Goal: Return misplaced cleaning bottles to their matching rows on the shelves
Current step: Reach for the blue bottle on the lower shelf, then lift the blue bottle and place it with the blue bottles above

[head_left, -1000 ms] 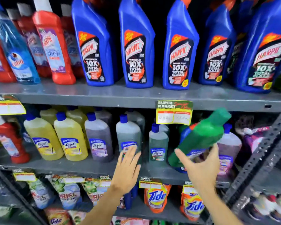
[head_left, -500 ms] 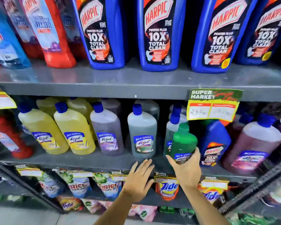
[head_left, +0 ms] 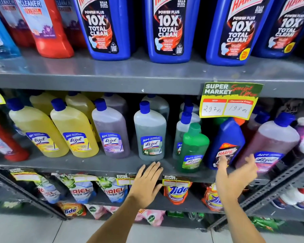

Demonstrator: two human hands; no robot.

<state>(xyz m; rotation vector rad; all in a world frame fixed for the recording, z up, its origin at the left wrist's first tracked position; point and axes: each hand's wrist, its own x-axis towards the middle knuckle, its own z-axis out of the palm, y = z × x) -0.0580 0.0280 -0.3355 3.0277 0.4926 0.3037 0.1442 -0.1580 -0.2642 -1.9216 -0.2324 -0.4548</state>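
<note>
A: Green Lizol bottle point(head_left: 193, 148) stands upright near the front edge of the middle shelf point(head_left: 98, 165), cap on, label facing out.

B: What flanks it?

A: On its left, close behind, a pale clear bottle point(head_left: 181, 135) with a blue cap; further left, a grey-green Lizol bottle point(head_left: 150, 135). On its right, just beside it, a small blue Harpic bottle point(head_left: 225, 142) leaning back, its top hidden by the yellow price tag point(head_left: 230, 102). Beyond that sits a pink Lizol bottle point(head_left: 272, 142), tilted.

B: And the hands?

A: Both bare, both empty. The left hand point(head_left: 147, 183) is flat, palm toward the shelf, fingers spread a little, its fingertips at the shelf's front lip below the grey-green bottle. The right hand point(head_left: 233, 174) is blurred, its grip wide with fingers splayed, in front of the lower part of the Harpic bottle and apart from the green one.

B: Rest of the shelves?

A: Large blue Harpic bottles point(head_left: 167, 28) line the top shelf, with red cleaner bottles point(head_left: 47, 27) to their left. Two yellow Lizol bottles point(head_left: 74, 130) and a purple one point(head_left: 111, 132) fill the middle shelf's left side. Ariel pouches point(head_left: 81, 192) and Tide pouches point(head_left: 176, 192) sit on the shelf below.
</note>
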